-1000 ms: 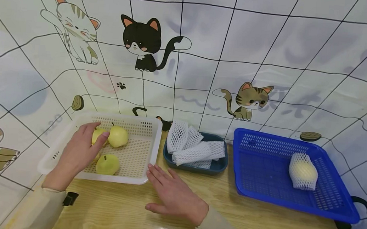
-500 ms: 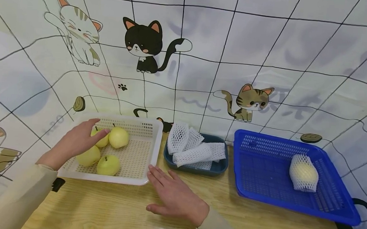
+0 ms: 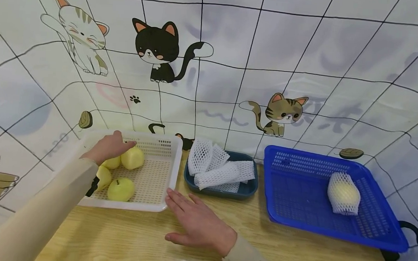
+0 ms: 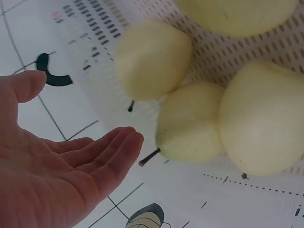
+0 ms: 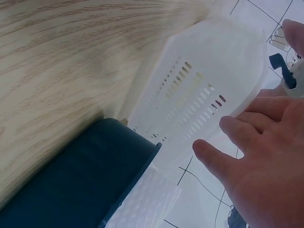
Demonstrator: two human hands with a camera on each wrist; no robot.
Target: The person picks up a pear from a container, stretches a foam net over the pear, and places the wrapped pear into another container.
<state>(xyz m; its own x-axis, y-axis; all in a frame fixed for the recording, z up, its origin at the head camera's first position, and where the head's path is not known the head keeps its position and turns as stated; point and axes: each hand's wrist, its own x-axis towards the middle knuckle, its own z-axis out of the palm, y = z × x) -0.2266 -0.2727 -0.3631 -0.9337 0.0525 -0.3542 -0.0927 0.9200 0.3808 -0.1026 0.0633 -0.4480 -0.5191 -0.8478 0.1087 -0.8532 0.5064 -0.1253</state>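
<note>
Several round yellow-green pears (image 3: 121, 189) lie in the white basket (image 3: 152, 206) at the left. Above the back pears, my left hand (image 3: 109, 146) is stretched out. The left wrist view shows its fingers (image 4: 116, 156) extended near a stemmed pear (image 4: 190, 123), with nothing in the grasp. At the basket's front right corner, my right hand (image 3: 202, 225) lies with straight fingers, their tips at the rim. In the right wrist view, that hand's fingers (image 5: 216, 159) reach over the basket's side wall (image 5: 190, 90). My left sleeve hides the basket's left side.
A dark teal tray (image 3: 220, 193) with several white foam net sleeves (image 3: 224, 175) stands right of the white basket. Farther right is a blue basket (image 3: 292, 205) holding one pear in a foam net (image 3: 343, 193). A cat-patterned sheet (image 3: 226, 87) rises behind.
My left hand has moved to the right and farther back, over the rear pears, and its forearm now crosses the basket's left side. My right hand has stayed at the corner.
</note>
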